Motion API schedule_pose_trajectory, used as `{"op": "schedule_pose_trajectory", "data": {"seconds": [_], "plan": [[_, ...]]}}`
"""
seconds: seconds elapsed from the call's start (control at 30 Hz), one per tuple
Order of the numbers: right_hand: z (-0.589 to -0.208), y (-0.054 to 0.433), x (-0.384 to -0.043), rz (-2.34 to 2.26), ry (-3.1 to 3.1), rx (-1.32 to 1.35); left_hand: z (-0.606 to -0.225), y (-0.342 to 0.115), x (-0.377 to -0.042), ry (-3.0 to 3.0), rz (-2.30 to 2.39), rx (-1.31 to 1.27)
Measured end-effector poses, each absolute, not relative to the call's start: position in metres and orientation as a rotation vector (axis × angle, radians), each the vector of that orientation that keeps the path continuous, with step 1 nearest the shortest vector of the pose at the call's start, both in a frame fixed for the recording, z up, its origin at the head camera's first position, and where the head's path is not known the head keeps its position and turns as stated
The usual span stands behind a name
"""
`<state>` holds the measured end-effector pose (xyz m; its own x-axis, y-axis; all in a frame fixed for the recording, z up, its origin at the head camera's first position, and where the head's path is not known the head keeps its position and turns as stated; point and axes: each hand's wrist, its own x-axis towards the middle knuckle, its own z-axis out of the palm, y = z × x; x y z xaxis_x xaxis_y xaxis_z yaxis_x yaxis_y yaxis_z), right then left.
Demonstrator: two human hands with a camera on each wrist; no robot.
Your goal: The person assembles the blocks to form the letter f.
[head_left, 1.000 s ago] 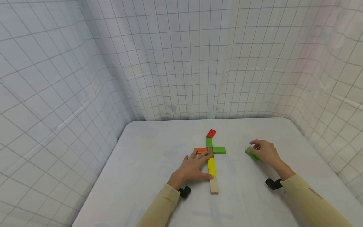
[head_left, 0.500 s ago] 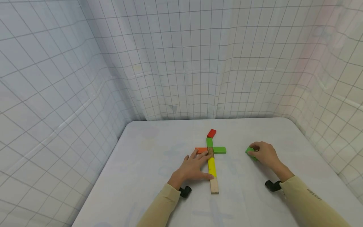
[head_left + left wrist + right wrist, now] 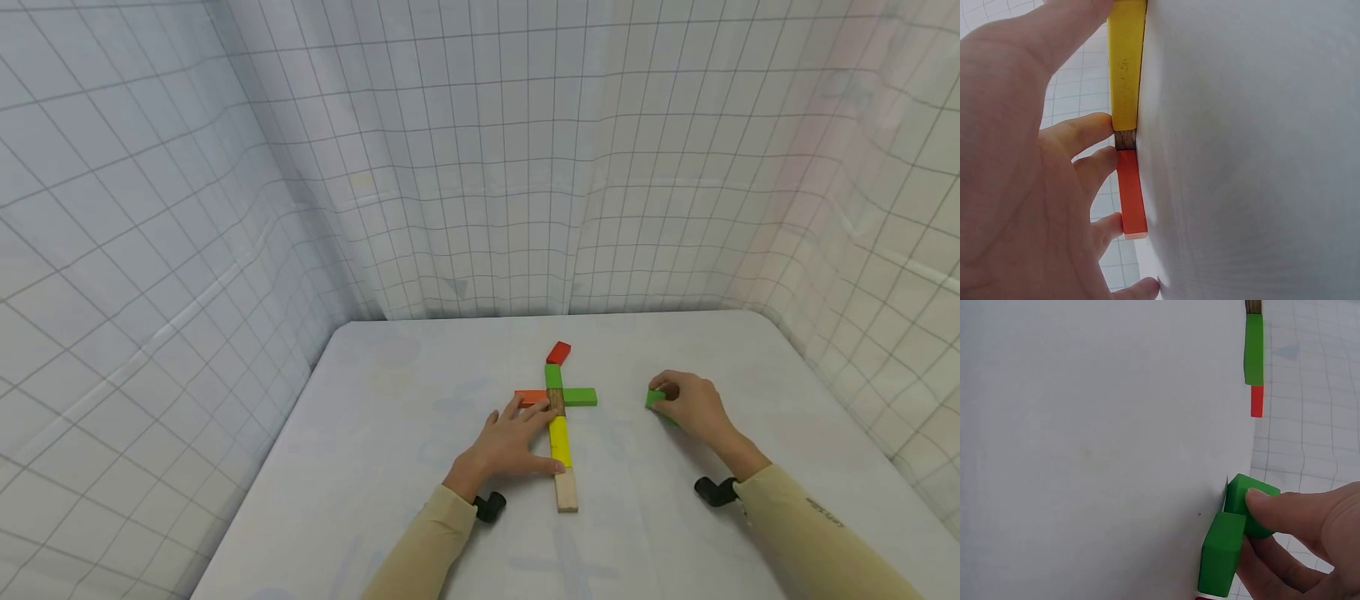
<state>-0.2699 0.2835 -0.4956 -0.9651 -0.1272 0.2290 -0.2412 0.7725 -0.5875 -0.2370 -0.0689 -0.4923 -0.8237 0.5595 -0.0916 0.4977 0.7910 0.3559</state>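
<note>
My left hand (image 3: 510,446) rests spread along the left side of a row of flat blocks, fingers nearly straight. Its thumb reaches the lower end of the yellow block (image 3: 559,442), and its fingertips touch the brown block (image 3: 1125,139) and the orange block (image 3: 1132,194). Over to the right, my right hand (image 3: 696,408) pinches a green block (image 3: 1241,495) between thumb and fingers. Right beside that block, a second green block (image 3: 1221,553) lies on the table, mostly hidden by the hand in the head view.
A pale wooden block (image 3: 566,492) ends the row at the near side. Beyond the brown block are an upright green block (image 3: 553,377) and a slanted red block (image 3: 558,352); another green block (image 3: 580,397) extends right. Gridded white curtains (image 3: 480,167) surround the white table (image 3: 390,433).
My right thumb and fingers have come together on a green block and turned it slightly, drawing it a little left. My left hand has stayed in place.
</note>
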Motion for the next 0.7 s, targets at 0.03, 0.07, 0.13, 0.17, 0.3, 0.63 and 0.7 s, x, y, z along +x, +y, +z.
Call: {"op": "schedule_pose_trajectory", "data": {"seconds": [0.03, 0.07, 0.13, 0.17, 0.3, 0.63, 0.7], "plan": [[-0.495, 0.283, -0.271, 0.967, -2.792, 0.292, -0.492, -0.069, -0.237, 2.788, 0.477, 0.833], [-0.494, 0.283, -0.271, 0.975, -2.797, 0.299, -0.493, -0.069, -0.237, 2.787, 0.482, 0.834], [-0.493, 0.283, -0.273, 0.991, -2.813, 0.294, -0.493, -0.069, -0.238, 2.784, 0.482, 0.833], [-0.492, 0.283, -0.274, 1.000, -2.821, 0.291, -0.493, -0.070, -0.238, 2.782, 0.481, 0.832], [-0.489, 0.285, -0.278, 1.037, -2.833, 0.301, -0.492, -0.069, -0.238, 2.786, 0.471, 0.826], [-0.481, 0.279, -0.289, 1.171, -2.825, 0.244, -0.492, -0.069, -0.238, 2.795, 0.474, 0.819], [-0.481, 0.278, -0.292, 1.196, -2.820, 0.238, -0.492, -0.069, -0.238, 2.796, 0.476, 0.819]]}}
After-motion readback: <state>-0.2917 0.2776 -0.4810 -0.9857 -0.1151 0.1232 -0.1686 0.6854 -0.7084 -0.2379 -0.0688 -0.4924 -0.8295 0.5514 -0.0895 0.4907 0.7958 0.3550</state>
